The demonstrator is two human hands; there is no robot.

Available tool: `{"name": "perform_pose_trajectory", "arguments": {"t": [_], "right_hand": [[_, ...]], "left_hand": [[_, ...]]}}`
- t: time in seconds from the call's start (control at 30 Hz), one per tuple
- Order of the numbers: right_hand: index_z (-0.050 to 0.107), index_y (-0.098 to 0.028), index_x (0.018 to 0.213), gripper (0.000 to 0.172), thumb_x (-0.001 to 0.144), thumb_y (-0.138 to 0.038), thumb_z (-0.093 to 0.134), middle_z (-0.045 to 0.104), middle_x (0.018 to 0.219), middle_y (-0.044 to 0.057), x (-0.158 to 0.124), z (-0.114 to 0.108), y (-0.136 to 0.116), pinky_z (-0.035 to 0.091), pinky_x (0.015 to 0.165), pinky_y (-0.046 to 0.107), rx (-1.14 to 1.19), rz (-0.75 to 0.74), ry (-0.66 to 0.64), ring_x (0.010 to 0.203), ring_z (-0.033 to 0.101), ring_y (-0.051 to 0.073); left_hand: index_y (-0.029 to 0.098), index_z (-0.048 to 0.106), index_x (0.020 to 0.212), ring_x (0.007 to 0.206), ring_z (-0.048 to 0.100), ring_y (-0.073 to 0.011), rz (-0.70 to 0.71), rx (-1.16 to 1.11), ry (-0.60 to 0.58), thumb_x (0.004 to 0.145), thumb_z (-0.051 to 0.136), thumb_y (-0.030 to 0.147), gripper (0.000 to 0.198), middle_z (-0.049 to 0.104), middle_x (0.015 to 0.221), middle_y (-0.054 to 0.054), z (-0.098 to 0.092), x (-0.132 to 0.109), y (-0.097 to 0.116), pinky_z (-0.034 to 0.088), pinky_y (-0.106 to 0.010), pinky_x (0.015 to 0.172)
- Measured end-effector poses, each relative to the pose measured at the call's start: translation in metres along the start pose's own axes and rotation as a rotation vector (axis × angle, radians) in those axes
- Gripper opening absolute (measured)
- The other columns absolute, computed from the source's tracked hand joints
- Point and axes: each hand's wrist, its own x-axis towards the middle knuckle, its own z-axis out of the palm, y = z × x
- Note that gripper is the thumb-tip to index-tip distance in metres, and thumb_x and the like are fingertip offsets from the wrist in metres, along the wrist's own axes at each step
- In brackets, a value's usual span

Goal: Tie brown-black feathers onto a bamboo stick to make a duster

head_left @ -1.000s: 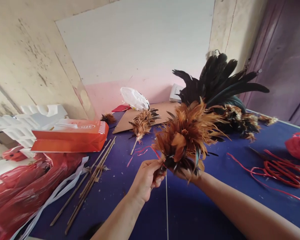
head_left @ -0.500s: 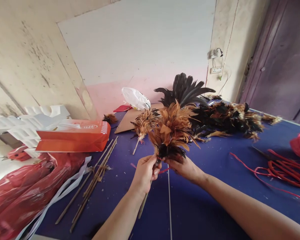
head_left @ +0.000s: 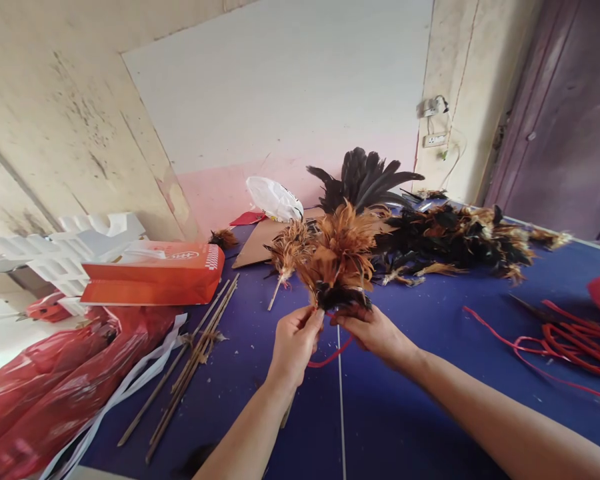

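Note:
My left hand (head_left: 294, 345) is closed around the stick of a half-made feather duster (head_left: 341, 259), a bunch of orange-brown and black feathers standing upright above both hands. My right hand (head_left: 375, 331) pinches the base of the feathers from the right side. A thin red cord (head_left: 331, 359) loops down between the two hands. The stick's lower end pokes out below my left wrist. Everything is held just above the blue table (head_left: 410, 400).
A pile of black and brown feathers (head_left: 450, 240) lies behind. A smaller finished feather bunch (head_left: 287, 250) rests on cardboard. Loose sticks (head_left: 190, 360) lie left, beside an orange paper bag (head_left: 155, 277) and red plastic bags (head_left: 45, 393). Red cord coils (head_left: 570, 337) sit at right.
A large bunch of black feathers raised at the right went back onto the pile. The duster moved left and closer, my right hand shifted to its base, and the red cord now hangs between my hands.

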Motion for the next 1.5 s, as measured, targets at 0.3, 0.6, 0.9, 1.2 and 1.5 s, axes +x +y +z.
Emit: {"name": "perform_pose_trajectory", "arguments": {"t": [0.3, 0.6, 0.9, 1.2, 1.5], "right_hand": [[0.061, -0.017, 0.07, 0.018, 0.074, -0.031, 0.051, 0.032, 0.042, -0.008, -0.004, 0.006, -0.005, 0.026, 0.039, 0.021, -0.004, 0.012, -0.025, 0.038, 0.026, 0.007], [0.065, -0.017, 0.075, 0.021, 0.078, -0.025, 0.046, 0.062, 0.073, 0.002, -0.006, 0.014, -0.014, 0.043, 0.075, 0.026, -0.111, -0.281, 0.014, 0.076, 0.055, 0.016], [0.068, -0.014, 0.086, 0.026, 0.077, -0.031, 0.049, 0.037, 0.049, -0.006, -0.005, -0.012, -0.017, 0.022, 0.042, 0.019, -0.305, -0.015, -0.09, 0.044, 0.029, 0.006], [0.064, -0.014, 0.09, 0.028, 0.078, -0.034, 0.051, 0.037, 0.049, -0.007, -0.012, -0.026, -0.036, 0.02, 0.04, 0.019, -0.208, 0.088, -0.201, 0.042, 0.026, 0.005], [0.067, -0.013, 0.089, 0.031, 0.078, -0.039, 0.053, 0.037, 0.05, -0.006, -0.017, -0.047, -0.057, 0.019, 0.041, 0.019, -0.333, 0.07, -0.281, 0.042, 0.026, 0.005]], "left_hand": [[0.012, 0.063, 0.068, 0.04, 0.023, -0.0054, 0.109, 0.227, 0.054, 0.075, 0.056, 0.045, 0.034, 0.034, 0.046, 0.007, -0.002, 0.004, -0.013, 0.017, -0.021, 0.039], [0.013, 0.06, 0.063, 0.041, 0.026, -0.0049, 0.117, 0.225, 0.049, 0.076, 0.056, 0.044, 0.033, 0.039, 0.047, 0.005, -0.003, 0.008, -0.014, 0.019, -0.019, 0.04], [0.012, 0.056, 0.064, 0.039, 0.032, -0.0023, -0.105, -0.104, 0.112, 0.063, 0.071, 0.034, 0.027, 0.05, 0.053, 0.003, -0.01, 0.014, -0.001, 0.019, -0.015, 0.034], [0.01, 0.058, 0.064, 0.039, 0.033, -0.0004, -0.169, -0.258, 0.075, 0.063, 0.072, 0.031, 0.025, 0.055, 0.059, 0.0, -0.019, 0.017, 0.0, 0.017, -0.012, 0.031], [0.008, 0.059, 0.076, 0.039, 0.032, 0.0008, -0.301, -0.604, -0.052, 0.075, 0.062, 0.017, 0.009, 0.051, 0.063, 0.001, -0.029, 0.021, 0.001, 0.019, -0.008, 0.029]]}}
